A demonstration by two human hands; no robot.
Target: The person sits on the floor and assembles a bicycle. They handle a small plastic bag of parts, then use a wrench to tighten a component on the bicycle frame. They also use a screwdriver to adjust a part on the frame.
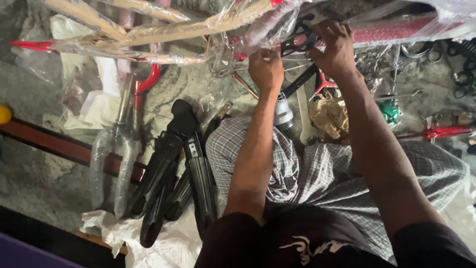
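Plastic-wrapped red bicycle frame tubing (386,31) is being gripped at the top of the view, above the person's checked-cloth lap (317,168). The right hand (333,47) is being closed over the clear wrapping where a black chainring-like metal part (297,38) meets the tube, fingers curled and pinching the film. The left hand (266,68) is being held just beside it, clenched around thin silver wires or spokes (290,62); what exactly is pinched inside that fist cannot be told.

The step in hand is judged to be the loosening of the wrapping at that joint. The next move would seem to call for a firm hold by one hand while the film is being pulled by the other, with care taken near the thin wires.

Below the frame, a white-and-grey cylindrical part (283,113) and crumpled brown paper (329,116) are lying on the stone floor. Left of the lap, black ribbed plastic mudguards (171,168) and a plastic-bagged silver fork (116,149) are resting. Right of the frame, a red-handled tool (439,132) is seen.
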